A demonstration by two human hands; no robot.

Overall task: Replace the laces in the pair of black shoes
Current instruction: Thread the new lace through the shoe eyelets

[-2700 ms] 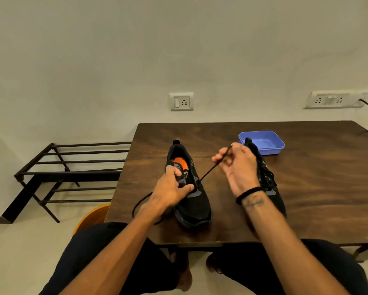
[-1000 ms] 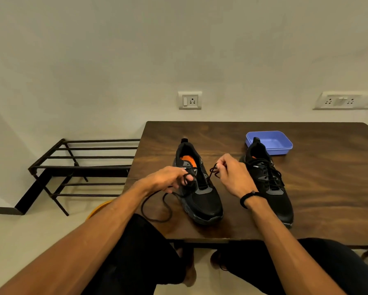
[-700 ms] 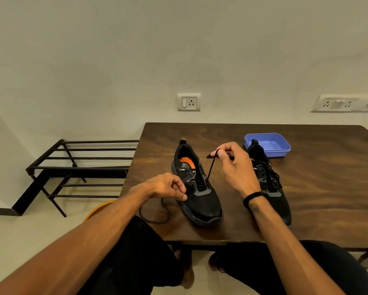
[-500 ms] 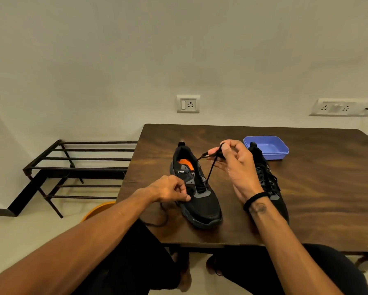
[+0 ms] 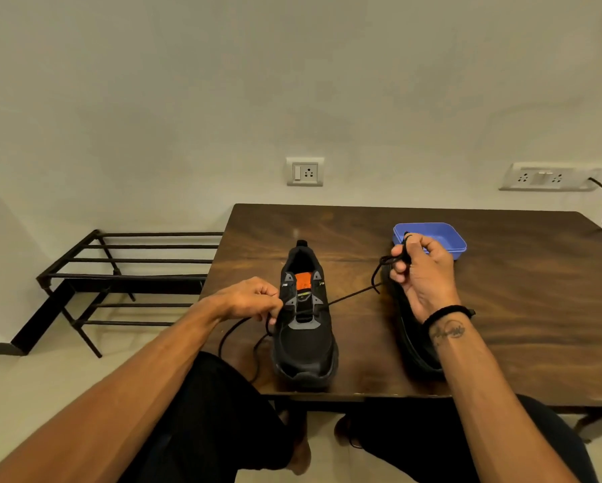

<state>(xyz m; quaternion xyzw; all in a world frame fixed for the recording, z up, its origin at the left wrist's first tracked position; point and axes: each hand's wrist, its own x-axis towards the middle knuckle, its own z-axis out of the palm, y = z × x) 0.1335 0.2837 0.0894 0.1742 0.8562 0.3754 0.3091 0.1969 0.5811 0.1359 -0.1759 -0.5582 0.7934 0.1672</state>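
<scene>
The left hand [image 5: 254, 299] pinches the lace [image 5: 348, 297] at the near shoe [image 5: 305, 329], bracing it on the surface [image 5: 519, 308]; the right hand [image 5: 421, 270], at two o'clock, grips the other end to draw slack through.
</scene>
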